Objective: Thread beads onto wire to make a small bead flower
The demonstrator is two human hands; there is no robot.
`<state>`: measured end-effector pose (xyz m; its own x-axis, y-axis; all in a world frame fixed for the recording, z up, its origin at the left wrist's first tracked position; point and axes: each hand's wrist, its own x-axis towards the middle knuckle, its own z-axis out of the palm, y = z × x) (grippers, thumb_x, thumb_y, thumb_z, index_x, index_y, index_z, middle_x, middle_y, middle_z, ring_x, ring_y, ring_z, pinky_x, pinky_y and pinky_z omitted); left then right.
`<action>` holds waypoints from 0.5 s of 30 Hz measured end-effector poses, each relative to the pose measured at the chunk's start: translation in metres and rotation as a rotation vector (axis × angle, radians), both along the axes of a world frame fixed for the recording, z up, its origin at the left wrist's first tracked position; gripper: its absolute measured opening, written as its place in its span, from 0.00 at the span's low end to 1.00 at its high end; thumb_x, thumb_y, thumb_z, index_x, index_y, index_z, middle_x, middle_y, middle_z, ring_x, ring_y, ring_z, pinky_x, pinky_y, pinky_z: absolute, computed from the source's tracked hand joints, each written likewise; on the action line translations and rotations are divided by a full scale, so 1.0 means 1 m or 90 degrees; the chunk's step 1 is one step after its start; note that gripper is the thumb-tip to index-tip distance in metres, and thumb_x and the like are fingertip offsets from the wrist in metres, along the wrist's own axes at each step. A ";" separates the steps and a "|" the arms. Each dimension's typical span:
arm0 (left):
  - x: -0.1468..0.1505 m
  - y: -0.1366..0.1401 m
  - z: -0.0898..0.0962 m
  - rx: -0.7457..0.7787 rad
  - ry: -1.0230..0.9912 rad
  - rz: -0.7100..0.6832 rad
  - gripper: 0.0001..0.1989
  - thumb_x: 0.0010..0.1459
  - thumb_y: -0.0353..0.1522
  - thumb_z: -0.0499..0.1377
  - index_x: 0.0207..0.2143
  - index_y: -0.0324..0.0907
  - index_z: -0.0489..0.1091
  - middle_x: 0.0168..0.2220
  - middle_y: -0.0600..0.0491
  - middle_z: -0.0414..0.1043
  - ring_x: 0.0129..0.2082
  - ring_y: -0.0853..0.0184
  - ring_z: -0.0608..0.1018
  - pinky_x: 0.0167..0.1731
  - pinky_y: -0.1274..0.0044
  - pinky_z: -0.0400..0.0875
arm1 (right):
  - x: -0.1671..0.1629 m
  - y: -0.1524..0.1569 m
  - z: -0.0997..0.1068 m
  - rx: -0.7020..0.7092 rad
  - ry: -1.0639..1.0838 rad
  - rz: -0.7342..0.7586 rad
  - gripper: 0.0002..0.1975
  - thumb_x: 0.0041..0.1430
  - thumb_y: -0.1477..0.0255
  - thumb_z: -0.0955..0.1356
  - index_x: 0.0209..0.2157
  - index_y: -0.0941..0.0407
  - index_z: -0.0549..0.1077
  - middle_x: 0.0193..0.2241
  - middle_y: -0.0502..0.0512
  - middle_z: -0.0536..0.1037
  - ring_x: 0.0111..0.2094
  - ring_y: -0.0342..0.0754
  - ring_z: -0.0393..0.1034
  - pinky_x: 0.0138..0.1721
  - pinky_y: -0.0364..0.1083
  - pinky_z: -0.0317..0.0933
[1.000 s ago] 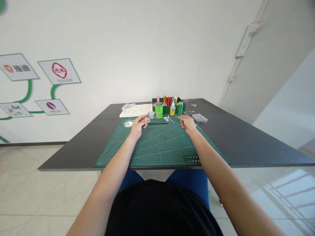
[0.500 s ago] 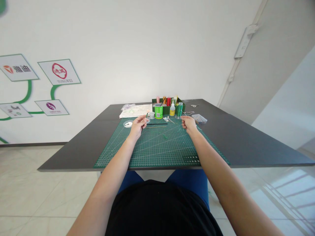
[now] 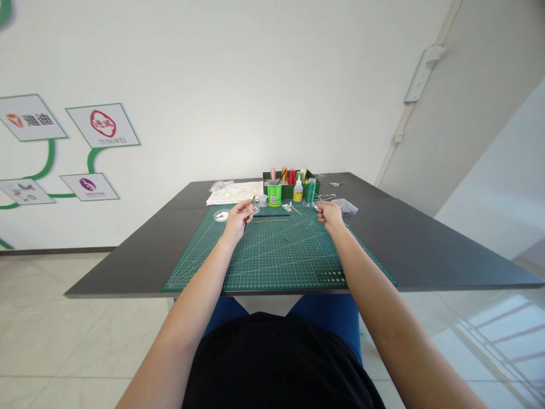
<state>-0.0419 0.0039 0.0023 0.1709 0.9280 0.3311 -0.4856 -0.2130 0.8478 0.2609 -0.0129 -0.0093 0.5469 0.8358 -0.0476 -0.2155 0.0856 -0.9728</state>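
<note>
left fingers (image 3: 247, 209) pinching one green bit (image 3: 254, 200), right fingers (image 3: 324, 208) curled, pinch unclear, two rods (image 3: 272, 215), one mat (image 3: 276, 255), one can (image 3: 275, 193)

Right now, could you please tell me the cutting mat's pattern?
The cutting mat shows a pale grid on green, clearest in the head view.

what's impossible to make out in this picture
All in the head view:
left hand: what it pinches; fingers cover part, too small
right hand: what it pinches; too small
green can: inside bottom; front wall hides it
green wall shape: rest; left edge cuts it
</note>
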 end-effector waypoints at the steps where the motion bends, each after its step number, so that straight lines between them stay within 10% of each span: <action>1: 0.000 0.000 0.000 0.001 0.000 -0.001 0.16 0.44 0.27 0.71 0.38 0.38 0.77 0.27 0.53 0.74 0.19 0.77 0.67 0.18 0.83 0.54 | 0.000 0.000 0.000 0.000 0.003 -0.003 0.06 0.49 0.82 0.70 0.31 0.60 0.71 0.13 0.41 0.61 0.11 0.35 0.53 0.11 0.35 0.41; 15: 0.001 0.001 0.001 -0.001 -0.004 0.013 0.15 0.44 0.27 0.71 0.37 0.38 0.77 0.26 0.53 0.74 0.19 0.77 0.67 0.17 0.83 0.54 | 0.010 -0.001 0.004 -0.008 0.029 -0.026 0.07 0.51 0.81 0.69 0.31 0.58 0.69 0.14 0.42 0.60 0.12 0.36 0.53 0.12 0.35 0.42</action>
<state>-0.0413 0.0052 0.0028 0.1506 0.9319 0.3299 -0.4863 -0.2208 0.8454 0.2705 -0.0139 -0.0054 0.5779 0.8118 -0.0834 -0.2554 0.0828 -0.9633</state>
